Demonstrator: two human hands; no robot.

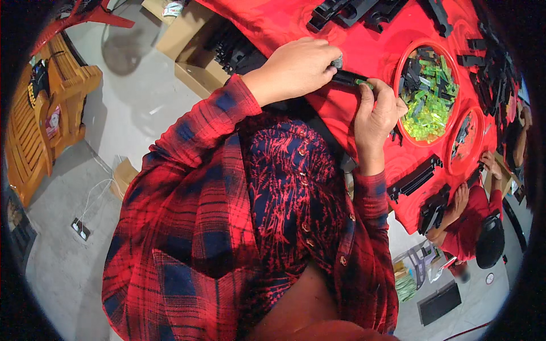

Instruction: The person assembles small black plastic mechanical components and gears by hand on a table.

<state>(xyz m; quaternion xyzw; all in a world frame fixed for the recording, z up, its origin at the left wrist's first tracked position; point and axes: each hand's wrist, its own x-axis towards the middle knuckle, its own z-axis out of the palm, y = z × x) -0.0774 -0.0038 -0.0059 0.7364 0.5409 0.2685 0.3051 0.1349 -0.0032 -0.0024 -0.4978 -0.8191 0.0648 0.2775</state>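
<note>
My left hand [300,67] is closed around one end of a slim black plastic part [346,78] above the red-covered table. Something small and grey [338,61] shows at its fingertips; I cannot make out what. At the other end, my right hand [377,116] pinches the part between thumb and fingers, where a small bright green piece [364,83] sits at the tip. Just right of that hand stands a round red basket [397,74] heaped with clear yellow-green plastic pieces [425,116].
A second red basket [482,126] holds a few dark pieces. Black plastic parts [358,11] lie at the table's far side, and a long one [415,179] nearer. A co-worker [475,227] handles parts at the right. An open cardboard box [196,77] with black parts stands left.
</note>
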